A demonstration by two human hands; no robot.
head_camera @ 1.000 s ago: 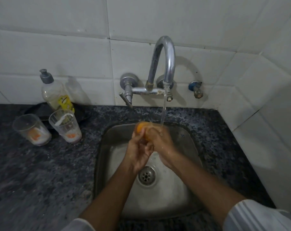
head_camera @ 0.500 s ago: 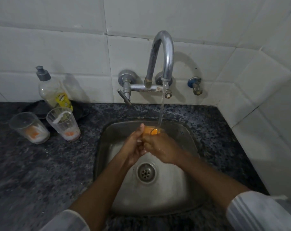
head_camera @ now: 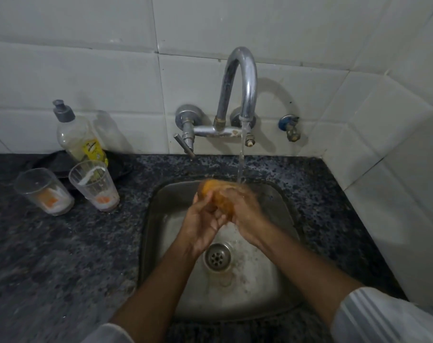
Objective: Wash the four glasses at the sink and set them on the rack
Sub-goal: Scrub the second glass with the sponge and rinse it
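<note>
White tiled wall (head_camera: 86,70) fills the back, and under it a dark speckled stone counter (head_camera: 49,256) wraps around the steel sink (head_camera: 280,280), our landmark. Straight behind the sink, the curved chrome tap (head_camera: 242,78) is running, a thin stream of water (head_camera: 241,157) dropping into the far end of the basin. Both arms reach in over the sink's near rim, pale sleeves at the bottom edge. Over the basin, just beyond the drain (head_camera: 218,257), the left hand (head_camera: 200,224) and right hand (head_camera: 245,214) are pressed together around a blurred orange thing (head_camera: 216,194); whether it is a glass or a sponge, I cannot tell. Fingers of both hands are curled onto it, right under the stream. Left of the sink, on the counter, two clear glasses stand upright and close together: the near-sink glass (head_camera: 94,185) and the far glass (head_camera: 43,191), each with milky residue and an orange patch at the bottom. Behind them, against the wall, a soap bottle (head_camera: 78,134) with a grey cap and a yellow label.
</note>
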